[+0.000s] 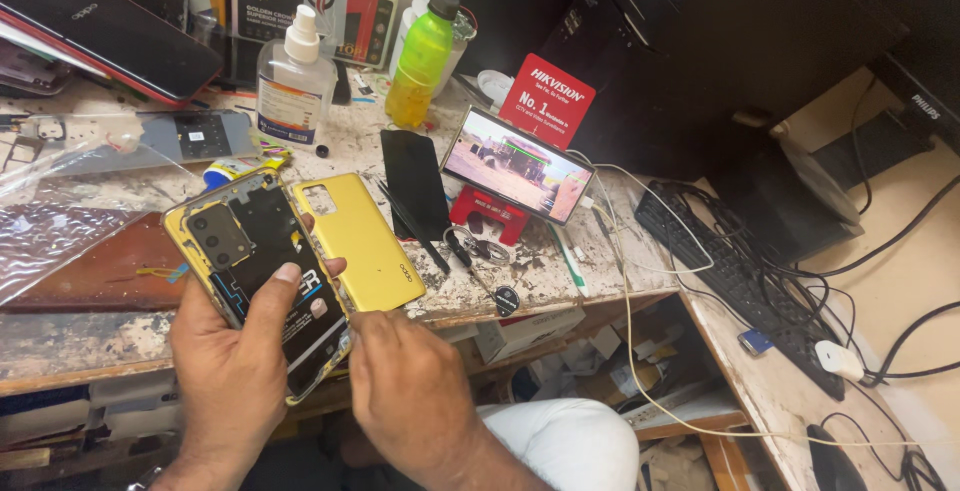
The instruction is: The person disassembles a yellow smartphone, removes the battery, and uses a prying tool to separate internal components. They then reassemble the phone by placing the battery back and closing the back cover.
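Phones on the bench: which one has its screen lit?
The phone propped sideways on the red stand, showing video. The one in the left hand is opened, back off.

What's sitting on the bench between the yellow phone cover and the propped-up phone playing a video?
A black flat panel lies between the yellow back cover and the propped phone, seen in the head view.

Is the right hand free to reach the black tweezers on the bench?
Probably not at once: the right hand is busy at the lower edge of the opened phone. The tweezers lie uncovered just past the yellow back cover.
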